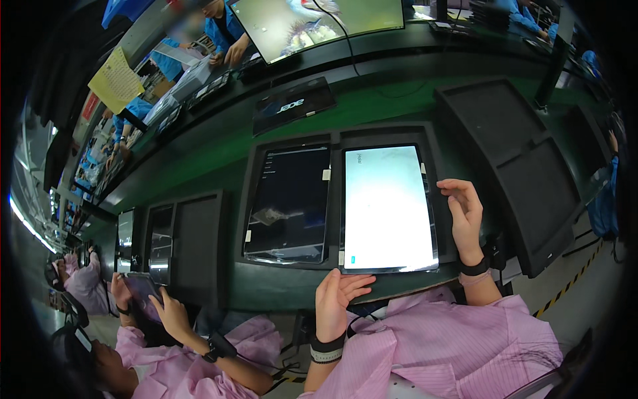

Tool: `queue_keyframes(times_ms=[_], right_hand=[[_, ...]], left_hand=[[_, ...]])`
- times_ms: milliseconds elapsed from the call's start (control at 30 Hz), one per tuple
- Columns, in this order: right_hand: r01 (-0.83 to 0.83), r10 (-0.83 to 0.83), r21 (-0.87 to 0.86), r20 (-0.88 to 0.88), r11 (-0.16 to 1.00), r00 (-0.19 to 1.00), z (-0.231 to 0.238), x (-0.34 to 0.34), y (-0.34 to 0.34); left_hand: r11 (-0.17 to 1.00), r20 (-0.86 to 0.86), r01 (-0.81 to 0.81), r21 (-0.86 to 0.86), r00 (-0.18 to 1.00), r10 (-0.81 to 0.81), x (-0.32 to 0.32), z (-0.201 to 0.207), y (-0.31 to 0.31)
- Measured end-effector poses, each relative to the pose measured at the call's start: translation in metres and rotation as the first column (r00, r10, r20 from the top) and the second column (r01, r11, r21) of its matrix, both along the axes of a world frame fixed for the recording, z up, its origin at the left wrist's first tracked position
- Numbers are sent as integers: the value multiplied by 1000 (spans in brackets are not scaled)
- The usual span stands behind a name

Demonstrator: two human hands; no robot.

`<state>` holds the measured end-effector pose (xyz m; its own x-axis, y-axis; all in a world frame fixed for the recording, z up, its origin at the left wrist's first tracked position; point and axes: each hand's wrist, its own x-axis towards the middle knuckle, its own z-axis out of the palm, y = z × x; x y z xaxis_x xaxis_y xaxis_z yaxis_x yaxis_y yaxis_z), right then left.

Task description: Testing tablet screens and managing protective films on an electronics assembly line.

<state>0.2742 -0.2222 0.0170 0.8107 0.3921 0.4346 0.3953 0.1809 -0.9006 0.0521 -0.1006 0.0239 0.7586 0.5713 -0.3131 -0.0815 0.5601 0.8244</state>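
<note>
A tablet with a bright white lit screen (389,206) lies in the right compartment of a black foam tray (335,139), its lower end reaching the tray's near edge. My left hand (337,302) is at the tablet's lower left corner, fingers stretched out; whether they touch its edge I cannot tell. Beside the tablet's right side my right hand (467,216) hovers over the tray's edge, fingers loosely bent and apart, nothing in them. A second tablet with a dark screen (289,206) fills the left compartment. Small pale tabs stick out at both tablets' edges.
Another black foam tray (525,173) rests at the right. A dark flat panel (294,106) lies behind the tablets, below a monitor (319,30). On the left, a co-worker's hands (171,312) hold a tablet near a further tray (199,246). A yellow sheet (116,80) hangs farther back.
</note>
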Motion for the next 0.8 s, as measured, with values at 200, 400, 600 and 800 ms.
queue_keyframes(times_ms=[200,400,600,800], right_hand=[[94,-83,87,-118,992,989,-3,3,-8],[-86,171,198,-469,976,866,1,15,-28],[-349,523,396,-720,849,455,24,27,-21],[-491,484,214,-697,845,529,38,35,-10]], left_hand=[[1000,22,-5,23,1000,5,15,27,-8],[887,262,145,-438,965,-29,24,31,12],[941,277,249,-227,943,-183,31,49,3],[911,66,348,223,927,-370,6,12,-21]])
